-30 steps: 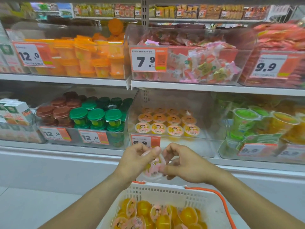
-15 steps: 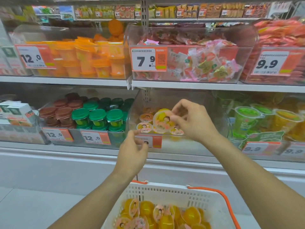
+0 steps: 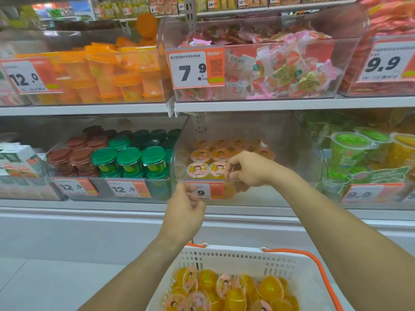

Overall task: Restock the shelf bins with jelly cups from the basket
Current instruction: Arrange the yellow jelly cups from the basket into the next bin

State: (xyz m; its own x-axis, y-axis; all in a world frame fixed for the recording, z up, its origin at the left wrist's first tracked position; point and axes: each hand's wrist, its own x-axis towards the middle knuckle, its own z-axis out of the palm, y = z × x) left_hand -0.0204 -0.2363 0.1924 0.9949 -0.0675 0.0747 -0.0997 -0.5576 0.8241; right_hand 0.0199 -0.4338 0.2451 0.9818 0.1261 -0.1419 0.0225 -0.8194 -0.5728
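While only the head view is given, it shows the key relation well enough: the right hand [image 3: 249,168] is inside the clear shelf bin [image 3: 292,153] on the lower shelf, at the front row of jelly cups [image 3: 198,169], just right of the second cup. The cups sit upright, lids up, in rows running back into the bin. Free floor space in the bin lies to the right of the rows, under and beyond the hand.

Right hand fingers are curled downward, thumb and forefinger close together. Whether a cup is under the palm I cannot tell; the hand hides that spot.

Left hand [image 3: 187,212] hangs lower, outside the bin, just in front of the price tag [image 3: 205,191]. Its fingers are loosely curled and hold nothing visible.

The basket [image 3: 247,257] is below both hands, white with orange handles, with many more jelly cups [image 3: 238,290] lying tipped on their sides. The left hand is nearer to the basket, so my guess is it reaches down for the next cup. Restocking looks far from done.
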